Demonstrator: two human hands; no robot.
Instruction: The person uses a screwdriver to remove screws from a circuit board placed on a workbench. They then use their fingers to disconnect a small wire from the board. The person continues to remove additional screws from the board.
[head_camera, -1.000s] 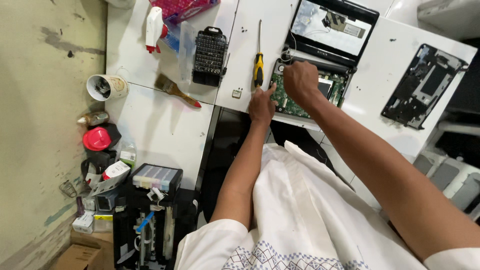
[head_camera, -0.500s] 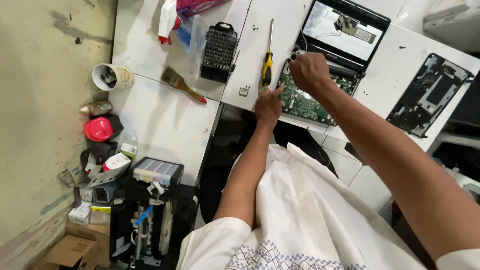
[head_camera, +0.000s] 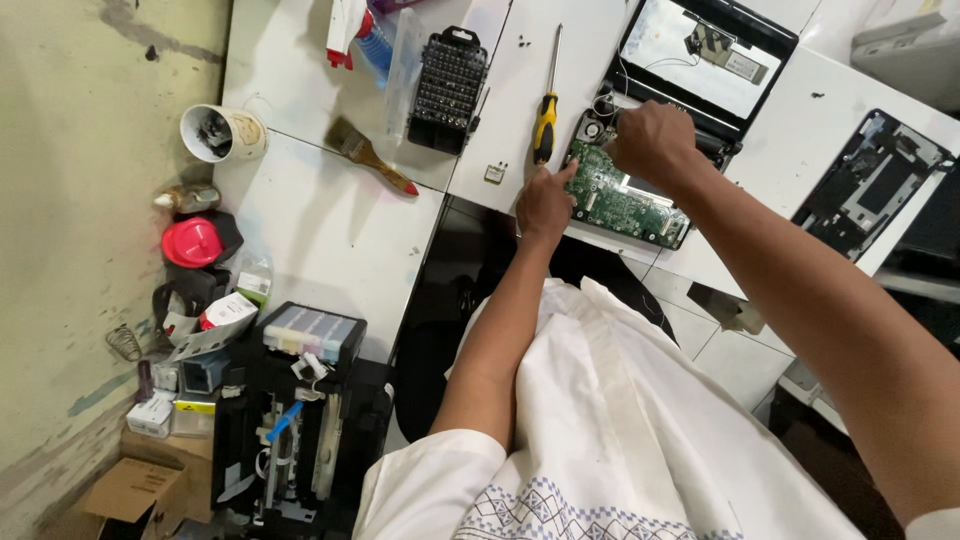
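Observation:
An opened laptop (head_camera: 700, 55) lies on the white table (head_camera: 330, 235) with its green circuit board (head_camera: 625, 205) bared. My left hand (head_camera: 545, 205) rests at the board's near left corner, one finger pointing onto it. My right hand (head_camera: 655, 145) lies over the board's far edge near the small fan, fingers curled down on it; what they grip is hidden. A yellow-handled screwdriver (head_camera: 545, 120) lies just left of the board, untouched.
A black case of screwdriver bits (head_camera: 448, 90) and a paintbrush (head_camera: 368, 155) lie left of the screwdriver. A white cup (head_camera: 222, 132), red lid (head_camera: 192, 242) and an opened printer (head_camera: 300, 420) stand at the left. A black laptop shell (head_camera: 865, 185) lies at the right.
The view has shifted a little. My right hand has moved from the board's middle toward its far edge by the fan. My left hand stays at the board's corner.

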